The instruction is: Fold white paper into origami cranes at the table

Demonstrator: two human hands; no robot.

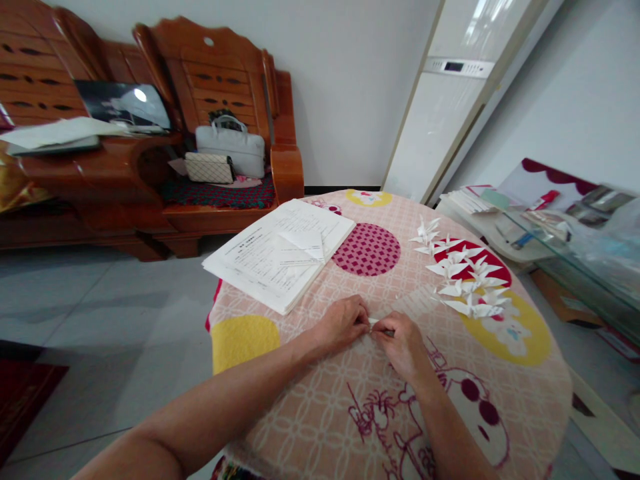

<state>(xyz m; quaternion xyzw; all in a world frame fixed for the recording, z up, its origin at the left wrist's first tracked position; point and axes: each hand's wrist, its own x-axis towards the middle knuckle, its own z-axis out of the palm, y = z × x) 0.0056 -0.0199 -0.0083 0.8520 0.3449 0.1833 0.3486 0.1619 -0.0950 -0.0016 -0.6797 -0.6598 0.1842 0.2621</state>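
My left hand [346, 321] and my right hand [400, 339] meet over the middle of the round table, fingertips pinched close together. Between them a small folded piece of white paper [373, 322] shows; most of it is hidden by the fingers. To the right of my hands several white paper cranes [471, 307] stand in a loose group. Beyond my left hand lies a stack of printed sheets [250, 267], with a few folded paper pieces [300, 247] on top.
A patterned cloth [300, 413] covers the round table. At the right, a glass-topped stand [550, 253] holds papers and plastic bags. Wooden chairs [215, 67] stand behind at left, one carrying a grey handbag [235, 150]. A tall white air conditioner [425, 120] stands by the wall.
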